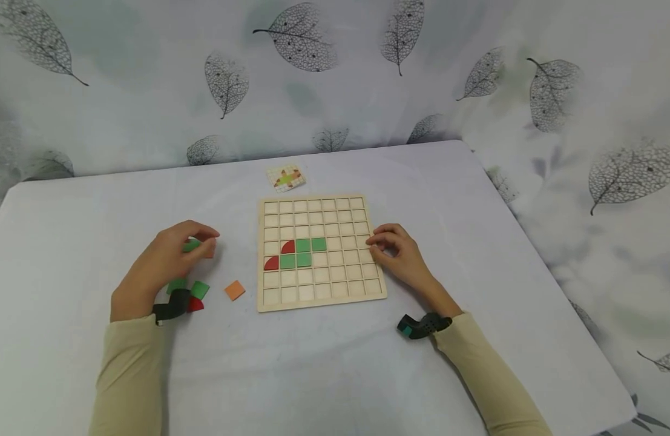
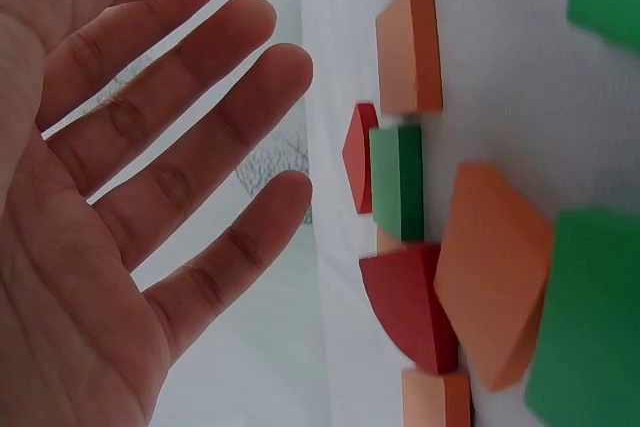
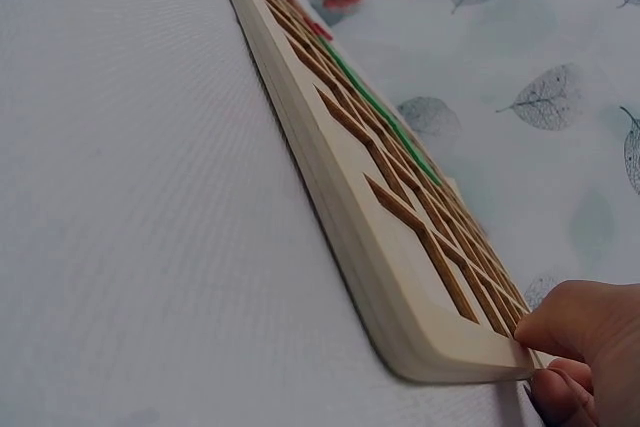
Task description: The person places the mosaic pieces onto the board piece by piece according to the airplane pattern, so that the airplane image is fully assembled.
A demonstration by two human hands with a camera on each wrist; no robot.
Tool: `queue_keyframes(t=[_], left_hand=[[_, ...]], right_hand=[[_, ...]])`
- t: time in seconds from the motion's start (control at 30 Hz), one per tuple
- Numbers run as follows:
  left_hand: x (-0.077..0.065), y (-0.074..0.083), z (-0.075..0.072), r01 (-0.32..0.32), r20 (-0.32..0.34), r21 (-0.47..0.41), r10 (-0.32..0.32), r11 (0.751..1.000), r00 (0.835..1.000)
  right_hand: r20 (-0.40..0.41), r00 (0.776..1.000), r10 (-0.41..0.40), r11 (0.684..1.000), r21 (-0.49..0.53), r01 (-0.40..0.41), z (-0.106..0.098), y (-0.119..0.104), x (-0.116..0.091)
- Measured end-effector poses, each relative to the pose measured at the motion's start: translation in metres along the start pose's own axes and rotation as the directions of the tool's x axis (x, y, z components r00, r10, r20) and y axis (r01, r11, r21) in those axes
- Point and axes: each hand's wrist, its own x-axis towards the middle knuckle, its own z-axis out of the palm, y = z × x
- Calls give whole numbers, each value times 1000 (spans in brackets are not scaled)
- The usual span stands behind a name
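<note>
My left hand [image 1: 163,260] hovers over loose pieces at the left, fingers spread and slightly bent, holding nothing. Below it lie a green square tile [image 2: 398,182], a red quarter-round tile [image 2: 415,307] and orange tiles [image 2: 490,277]. My right hand [image 1: 402,257] pinches the right edge of a wooden grid board [image 1: 321,274], thumb on top, fingers at the side. Two red quarter-round tiles [image 1: 272,263] and several green square tiles [image 1: 303,244] sit in its left cells, in two rows.
A small pattern card [image 1: 286,178] lies behind the board. One orange tile [image 1: 235,290] rests between the left pile and the board. The table has a white cloth [image 1: 291,369]; a leaf-print sheet [image 1: 166,79] hangs behind it.
</note>
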Motion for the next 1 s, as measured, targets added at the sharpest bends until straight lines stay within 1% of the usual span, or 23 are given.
queue_keyframes(t=[0.13, 0.2, 0.4, 0.53, 0.6, 0.77, 0.83, 1.0], left_hand=[[-4, -7, -3, 0, -46, -5, 0, 1000, 999], [-5, -10, -4, 6, -52, -17, -7, 1000, 999], [-7, -15, -7, 77, -3, -53, -77, 996, 997], [-7, -19, -7, 100, 40, -70, -98, 992, 994], [-6, -22, -6, 99, 51, -61, -96, 993, 994], [-6, -28, -5, 59, 48, -20, -58, 998, 997], [-6, -30, -5, 68, 57, -6, -67, 998, 996], [-7, -33, -5, 134, 86, 15, -135, 991, 987]], right_hand=[[-2, 1000, 3, 1000, 8, -3, 0, 3, 0], [-3, 1000, 7, 1000, 13, -7, 0, 3, 0], [-1, 1000, 25, 1000, 15, -25, 0, 2, 0], [1, 999, 32, 999, 8, -32, 0, 2, 0], [0, 1000, 30, 1000, 4, -30, 1, 2, 0], [-3, 1000, 18, 1000, -1, -18, 1, 3, 0], [-4, 1000, 21, 1000, 7, -21, 1, 2, 0], [-3, 1000, 23, 1000, 16, -23, 1, 2, 0]])
